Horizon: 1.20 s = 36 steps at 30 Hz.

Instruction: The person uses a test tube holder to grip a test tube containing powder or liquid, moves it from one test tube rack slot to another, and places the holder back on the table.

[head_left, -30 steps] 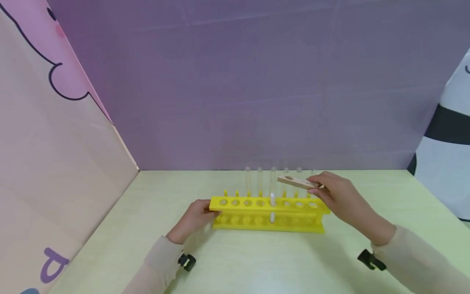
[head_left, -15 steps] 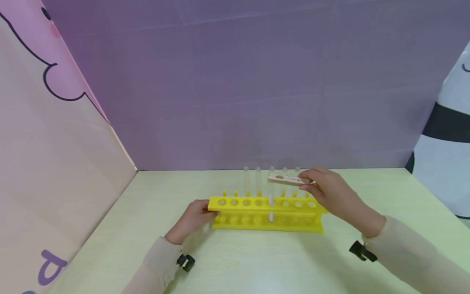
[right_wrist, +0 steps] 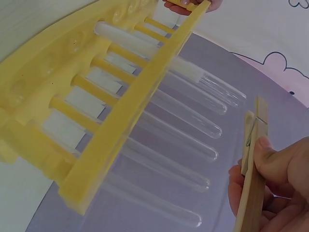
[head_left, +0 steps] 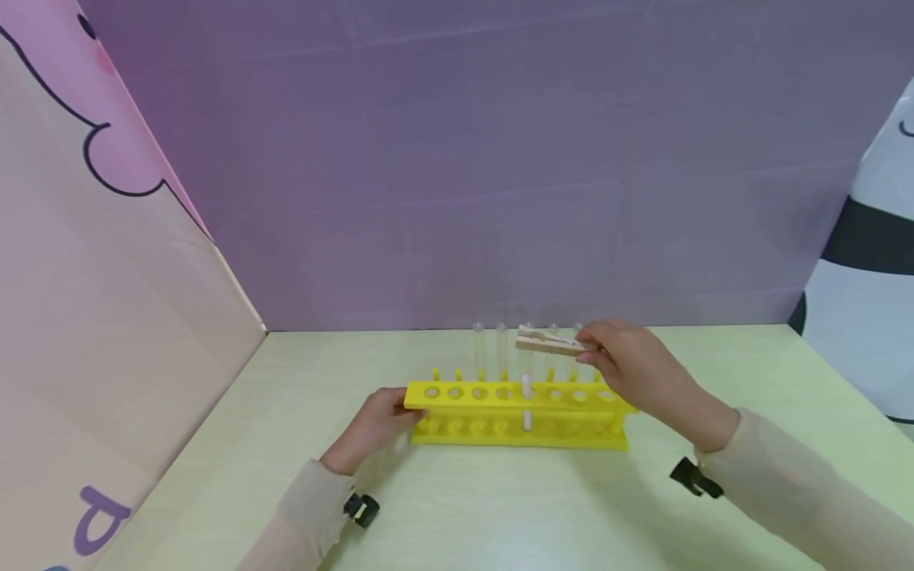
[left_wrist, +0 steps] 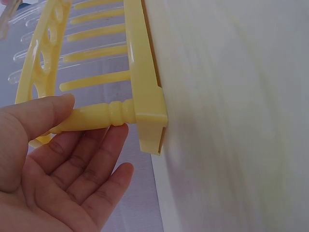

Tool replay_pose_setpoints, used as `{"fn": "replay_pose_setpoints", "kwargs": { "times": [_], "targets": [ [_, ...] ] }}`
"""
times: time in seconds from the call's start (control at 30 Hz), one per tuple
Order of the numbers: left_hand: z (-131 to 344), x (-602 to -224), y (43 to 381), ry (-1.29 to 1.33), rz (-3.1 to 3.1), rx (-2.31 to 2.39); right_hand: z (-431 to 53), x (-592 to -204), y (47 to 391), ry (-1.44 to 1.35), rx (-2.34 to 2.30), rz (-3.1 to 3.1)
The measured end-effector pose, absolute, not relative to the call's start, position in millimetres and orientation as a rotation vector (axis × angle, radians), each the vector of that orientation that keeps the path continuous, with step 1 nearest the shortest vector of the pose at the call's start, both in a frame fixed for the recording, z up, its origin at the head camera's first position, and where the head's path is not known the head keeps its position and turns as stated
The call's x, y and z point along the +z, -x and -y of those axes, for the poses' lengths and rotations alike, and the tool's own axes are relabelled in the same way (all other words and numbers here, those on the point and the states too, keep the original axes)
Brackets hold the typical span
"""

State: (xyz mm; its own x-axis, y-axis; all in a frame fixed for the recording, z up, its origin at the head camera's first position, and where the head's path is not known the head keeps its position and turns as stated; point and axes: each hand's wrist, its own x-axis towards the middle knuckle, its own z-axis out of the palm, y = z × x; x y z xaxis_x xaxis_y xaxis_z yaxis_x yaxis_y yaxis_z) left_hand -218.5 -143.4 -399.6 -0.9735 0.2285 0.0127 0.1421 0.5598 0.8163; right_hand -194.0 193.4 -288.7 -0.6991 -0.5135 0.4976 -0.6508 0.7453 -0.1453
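A yellow test tube rack (head_left: 517,408) stands on the table, its end post gripped between the thumb and fingers of my left hand (head_left: 371,428). One upright test tube (head_left: 527,387) with white contents sits in a hole of the rack. In the right wrist view its clear upper part (right_wrist: 224,89) sticks out past the top bar. My right hand (head_left: 639,373) pinches a wooden test tube holder (head_left: 550,343), whose jaws look slightly spread near that tube's mouth. Whether they touch the glass is hard to tell; in the right wrist view a gap shows.
Several clear test tubes (right_wrist: 188,137) hang upside down on the pegs along the rack's back. Behind the pale wooden table (head_left: 471,507) rises a purple-grey backdrop (head_left: 457,174). A printed panel (head_left: 128,333) borders the left side.
My right hand has moved left with the wooden test tube holder, bringing its tip over the tube with white contents. The holder's jaws look wider apart now. My left hand keeps its grip on the rack.
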Motion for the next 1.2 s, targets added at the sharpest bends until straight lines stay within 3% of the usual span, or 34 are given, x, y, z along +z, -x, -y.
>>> {"fn": "replay_pose_setpoints", "kwargs": {
  "times": [1.2],
  "targets": [
    [142,-399,218,-0.284,-2.685,1.389,-176,-291,192,-0.824,0.410,2.709]
  ]
}}
